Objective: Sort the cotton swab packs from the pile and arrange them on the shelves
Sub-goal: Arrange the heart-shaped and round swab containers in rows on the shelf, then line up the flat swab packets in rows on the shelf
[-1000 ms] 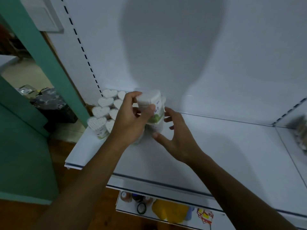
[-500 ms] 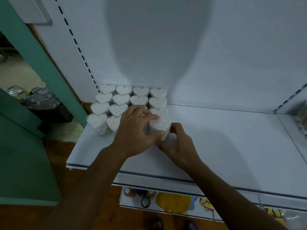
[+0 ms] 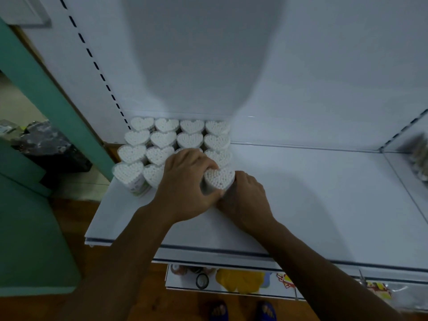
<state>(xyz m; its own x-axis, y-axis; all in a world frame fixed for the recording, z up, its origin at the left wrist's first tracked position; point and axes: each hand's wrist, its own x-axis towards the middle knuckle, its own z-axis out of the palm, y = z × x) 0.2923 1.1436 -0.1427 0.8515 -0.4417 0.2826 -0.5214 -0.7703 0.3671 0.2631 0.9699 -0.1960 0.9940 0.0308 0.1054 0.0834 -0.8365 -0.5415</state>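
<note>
White heart-shaped pack between left hand and right hand.

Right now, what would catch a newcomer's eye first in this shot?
The block of heart-shaped cotton swab packs stands in neat rows at the back left corner of the white shelf. In front, the left hand and right hand cup the front-right pack, setting it into the grid. A large rounded shadow falls on the back panel above.

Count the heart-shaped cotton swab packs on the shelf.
15 visible, in a four-column block at the shelf's back left: rows of four, four, four, and three in front, including the one between both hands. The left hand may hide another.
</note>
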